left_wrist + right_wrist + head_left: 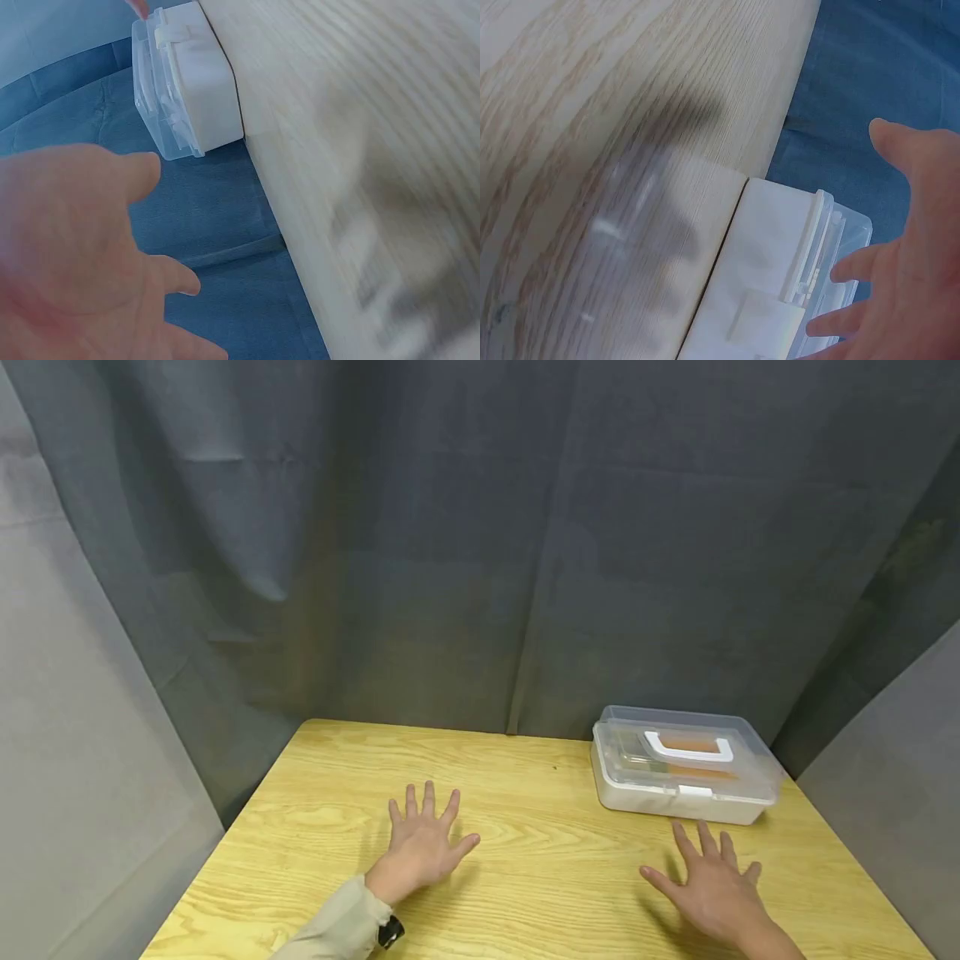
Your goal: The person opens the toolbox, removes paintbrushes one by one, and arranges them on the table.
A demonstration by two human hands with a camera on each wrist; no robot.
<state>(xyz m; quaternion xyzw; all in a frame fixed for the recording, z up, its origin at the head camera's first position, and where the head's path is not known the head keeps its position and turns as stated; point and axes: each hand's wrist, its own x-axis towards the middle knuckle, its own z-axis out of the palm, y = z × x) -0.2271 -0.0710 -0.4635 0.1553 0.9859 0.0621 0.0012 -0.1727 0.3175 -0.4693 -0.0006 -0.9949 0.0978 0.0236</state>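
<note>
Right hand (711,890), outspread, hovers before a white, clear-lidded box (684,778).

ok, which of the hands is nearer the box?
The right hand, just in front of the box; the left hand is farther off, to its left.

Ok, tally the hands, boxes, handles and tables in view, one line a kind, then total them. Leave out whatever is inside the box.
Hands, left hand and right hand: 2
Boxes, one lidded box: 1
Handles, one white handle: 1
Tables, one wooden table: 1
Total: 5
</note>
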